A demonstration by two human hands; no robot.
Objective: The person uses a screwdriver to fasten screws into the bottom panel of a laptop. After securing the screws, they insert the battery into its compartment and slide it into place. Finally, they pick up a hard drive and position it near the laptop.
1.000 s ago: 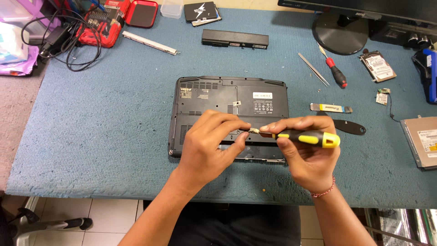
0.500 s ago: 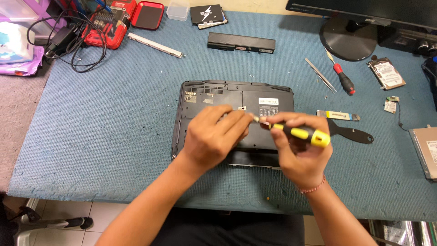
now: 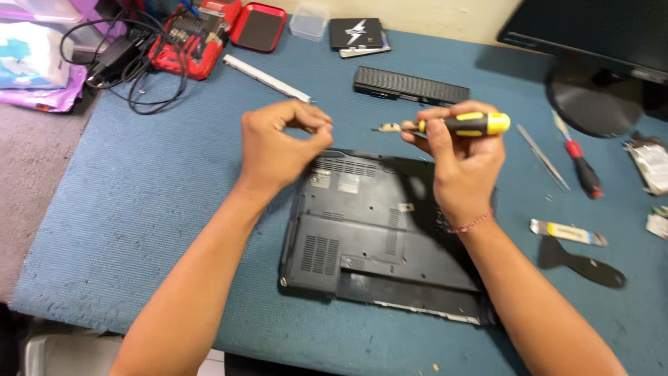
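Note:
A black laptop lies upside down on the blue mat, its bottom cover facing up. My left hand hovers above the laptop's far left corner with thumb and fingertips pinched together; whatever is between them is too small to make out. My right hand is raised over the laptop's far right part and grips a yellow-and-black screwdriver held level, tip pointing left toward my left hand.
A black battery and a white strip lie beyond the laptop. On the right lie a red screwdriver, tweezers, a black pry tool and a monitor stand. At far left sit a red tool case and cables.
Both hands have lifted off the laptop and moved away from me. The screwdriver has left the cover. My left hand has drawn apart from the right, fingers pinched.

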